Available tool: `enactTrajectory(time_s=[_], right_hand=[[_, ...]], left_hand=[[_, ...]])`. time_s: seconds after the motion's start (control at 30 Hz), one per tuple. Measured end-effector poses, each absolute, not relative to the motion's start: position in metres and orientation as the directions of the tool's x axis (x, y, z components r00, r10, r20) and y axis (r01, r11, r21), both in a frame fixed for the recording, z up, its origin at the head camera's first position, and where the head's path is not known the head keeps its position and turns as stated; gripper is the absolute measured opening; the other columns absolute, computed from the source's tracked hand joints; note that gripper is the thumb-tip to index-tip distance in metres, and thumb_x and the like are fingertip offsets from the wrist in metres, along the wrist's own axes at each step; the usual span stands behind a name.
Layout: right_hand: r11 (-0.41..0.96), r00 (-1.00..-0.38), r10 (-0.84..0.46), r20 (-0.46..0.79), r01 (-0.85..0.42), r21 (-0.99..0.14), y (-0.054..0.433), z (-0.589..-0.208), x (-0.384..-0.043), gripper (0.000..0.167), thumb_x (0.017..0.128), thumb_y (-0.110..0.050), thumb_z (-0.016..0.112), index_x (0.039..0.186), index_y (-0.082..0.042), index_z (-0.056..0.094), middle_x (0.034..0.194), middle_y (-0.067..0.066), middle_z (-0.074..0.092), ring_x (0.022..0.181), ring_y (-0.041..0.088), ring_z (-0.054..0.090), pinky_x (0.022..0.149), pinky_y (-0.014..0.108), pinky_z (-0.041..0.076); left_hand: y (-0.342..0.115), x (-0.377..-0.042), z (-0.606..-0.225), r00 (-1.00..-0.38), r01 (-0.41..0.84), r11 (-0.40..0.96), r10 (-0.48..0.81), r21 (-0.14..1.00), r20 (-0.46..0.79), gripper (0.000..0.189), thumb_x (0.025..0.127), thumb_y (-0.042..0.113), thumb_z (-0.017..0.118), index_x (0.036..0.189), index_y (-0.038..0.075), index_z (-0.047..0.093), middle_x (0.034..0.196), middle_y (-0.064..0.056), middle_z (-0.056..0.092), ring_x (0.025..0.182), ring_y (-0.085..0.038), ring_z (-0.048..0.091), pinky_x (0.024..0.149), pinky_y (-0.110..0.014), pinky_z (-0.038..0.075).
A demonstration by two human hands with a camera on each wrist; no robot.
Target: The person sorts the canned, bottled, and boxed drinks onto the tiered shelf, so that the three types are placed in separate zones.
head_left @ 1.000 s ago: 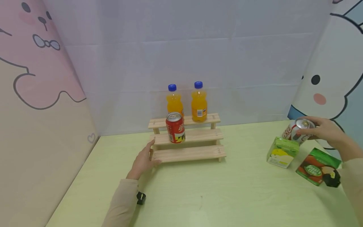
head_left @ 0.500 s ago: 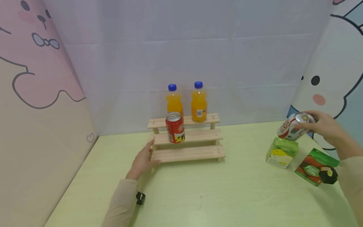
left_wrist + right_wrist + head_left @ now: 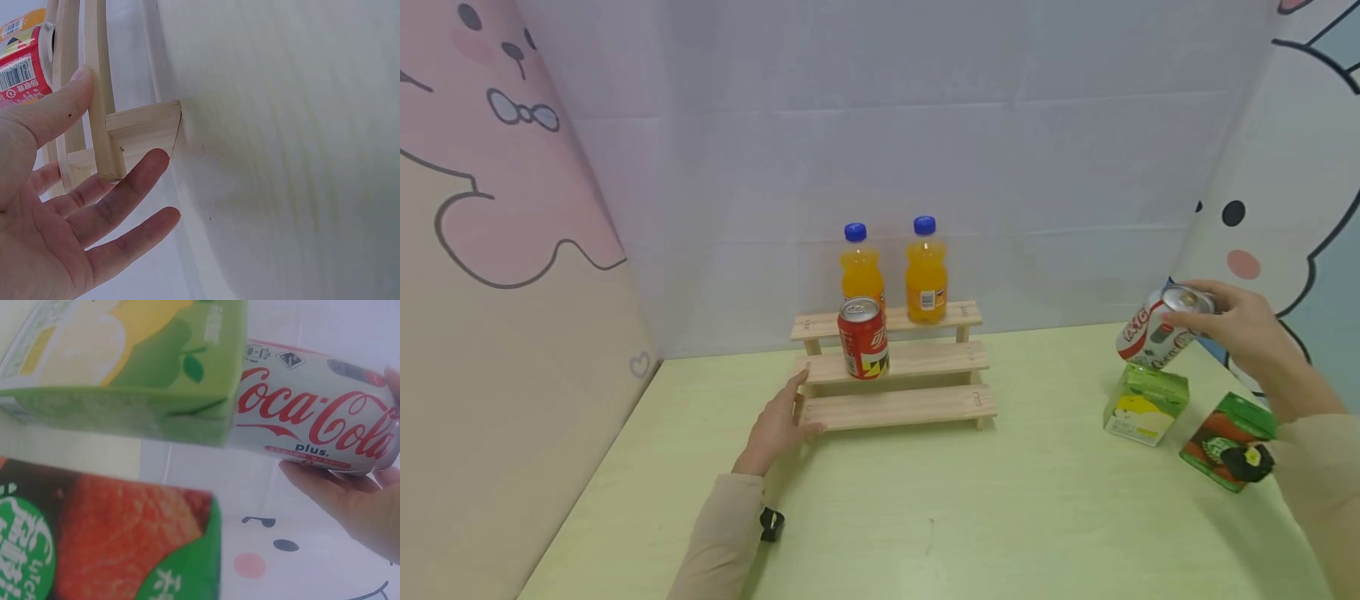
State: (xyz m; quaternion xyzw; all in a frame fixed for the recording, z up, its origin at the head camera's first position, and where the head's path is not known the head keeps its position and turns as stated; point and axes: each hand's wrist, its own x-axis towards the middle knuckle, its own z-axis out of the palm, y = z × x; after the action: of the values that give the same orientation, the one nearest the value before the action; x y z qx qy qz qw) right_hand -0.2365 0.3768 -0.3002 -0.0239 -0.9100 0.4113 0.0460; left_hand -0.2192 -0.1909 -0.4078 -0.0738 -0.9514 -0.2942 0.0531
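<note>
My right hand [image 3: 1247,333] grips a white and red Coca-Cola can [image 3: 1159,327] near its top. The can tilts, raised behind a green juice carton [image 3: 1146,403] with a pear-like picture. In the right wrist view the can [image 3: 312,415] reads "Coca-Cola plus", partly covered by that carton. My left hand [image 3: 777,422] touches the left end of a three-step wooden rack [image 3: 898,407]. In the left wrist view its thumb lies against a plank and the other fingers are spread, fairly straight. A red can [image 3: 864,340] stands on the middle step.
Two orange drink bottles [image 3: 927,279] with blue caps stand on the top step, the left one partly behind the red can. A green and red-brown carton [image 3: 1217,429] stands beside my right forearm. A white cloth [image 3: 880,150] hangs behind the pale green table [image 3: 880,517].
My right hand has lifted the white can and moved it left and upward, tilting it more. The left hand, rack, bottles and cartons stay in place.
</note>
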Motion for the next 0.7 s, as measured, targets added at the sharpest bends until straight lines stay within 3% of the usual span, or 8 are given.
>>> enactTrajectory(time_s=[0.1,0.23,0.4,0.53,0.7], right_hand=[[0.642,-0.994,0.088,0.068,0.004,-0.767,0.372,-0.297,-0.236,0.083,0.083,-0.047,0.06,0.144,-0.005,0.024,0.126,0.018,0.037,0.097,0.017,0.042,0.073,0.028,0.04],[0.59,-0.989,0.116,0.096,-0.01,-0.808,0.365,-0.296,-0.236,0.075,0.082,-0.042,0.064,0.141,-0.01,0.032,0.109,-0.004,0.045,0.087,0.001,0.042,0.069,0.017,0.039],[0.52,-0.979,0.127,0.162,-0.073,-0.851,0.357,-0.296,-0.237,0.043,0.08,-0.031,0.07,0.118,-0.028,0.05,0.086,-0.027,0.048,0.081,-0.007,0.046,0.065,0.01,0.038],[0.48,-0.974,0.123,0.19,-0.109,-0.871,0.351,-0.296,-0.238,0.033,0.08,-0.025,0.071,0.105,-0.033,0.05,0.084,-0.027,0.05,0.08,-0.006,0.047,0.065,0.01,0.04],[0.456,-0.974,0.11,0.197,-0.126,-0.881,0.342,-0.294,-0.238,0.032,0.08,-0.023,0.071,0.104,-0.032,0.052,0.084,-0.025,0.051,0.08,-0.004,0.047,0.064,0.011,0.041]], left_hand=[[-0.191,-0.219,-0.408,-0.984,0.171,0.815,0.109,0.553,0.143,0.088,0.073,0.017,0.077,0.143,0.009,0.024,0.12,-0.025,0.052,0.104,-0.038,0.052,0.082,-0.051,0.043],[-0.191,-0.219,-0.407,-0.984,0.169,0.816,0.109,0.553,0.14,0.089,0.073,0.018,0.077,0.143,0.009,0.024,0.119,-0.025,0.052,0.104,-0.038,0.052,0.082,-0.051,0.043],[-0.191,-0.219,-0.407,-0.984,0.168,0.817,0.109,0.552,0.139,0.089,0.073,0.018,0.077,0.143,0.009,0.024,0.119,-0.025,0.053,0.103,-0.038,0.053,0.082,-0.051,0.043],[-0.191,-0.22,-0.408,-0.983,0.173,0.817,0.113,0.55,0.142,0.089,0.073,0.018,0.078,0.143,0.008,0.024,0.117,-0.024,0.053,0.1,-0.036,0.054,0.08,-0.05,0.043],[-0.192,-0.22,-0.408,-0.983,0.176,0.818,0.113,0.548,0.146,0.089,0.072,0.018,0.078,0.143,0.009,0.025,0.116,-0.023,0.054,0.098,-0.035,0.054,0.078,-0.049,0.044]])
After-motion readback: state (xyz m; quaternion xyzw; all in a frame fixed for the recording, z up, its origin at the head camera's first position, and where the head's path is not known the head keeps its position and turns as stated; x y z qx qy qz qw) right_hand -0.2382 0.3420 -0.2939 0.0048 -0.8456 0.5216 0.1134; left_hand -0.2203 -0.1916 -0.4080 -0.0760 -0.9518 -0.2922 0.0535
